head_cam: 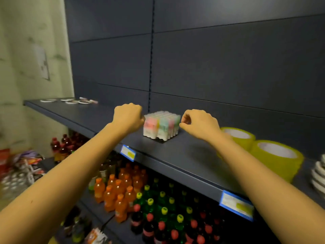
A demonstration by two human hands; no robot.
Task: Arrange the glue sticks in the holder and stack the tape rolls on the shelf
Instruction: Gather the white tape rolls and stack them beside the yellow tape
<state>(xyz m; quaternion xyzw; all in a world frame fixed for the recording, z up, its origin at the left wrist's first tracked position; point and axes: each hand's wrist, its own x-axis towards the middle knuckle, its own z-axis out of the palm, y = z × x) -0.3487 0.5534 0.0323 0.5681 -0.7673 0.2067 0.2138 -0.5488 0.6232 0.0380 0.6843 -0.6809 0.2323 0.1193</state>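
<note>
A square block of pastel glue sticks [161, 125] stands upright in a dark holder [162, 140] on the dark blue shelf [184, 155]. My left hand [128, 117] is curled against the block's left side, touching it. My right hand [198, 123] is curled at the block's right side, fingertips at its upper edge. Neither hand lifts anything. Two large yellow-green tape rolls [274, 159] lie flat on the shelf to the right, partly behind my right forearm. Several thin white tape rolls [70, 100] lie flat at the shelf's far left.
White stacked rolls [319, 175] sit at the right edge of the shelf. Two blue price tags [128, 152] hang on the shelf's front lip. Below are rows of orange, green and dark drink bottles [149, 205]. A pale wall is at the left.
</note>
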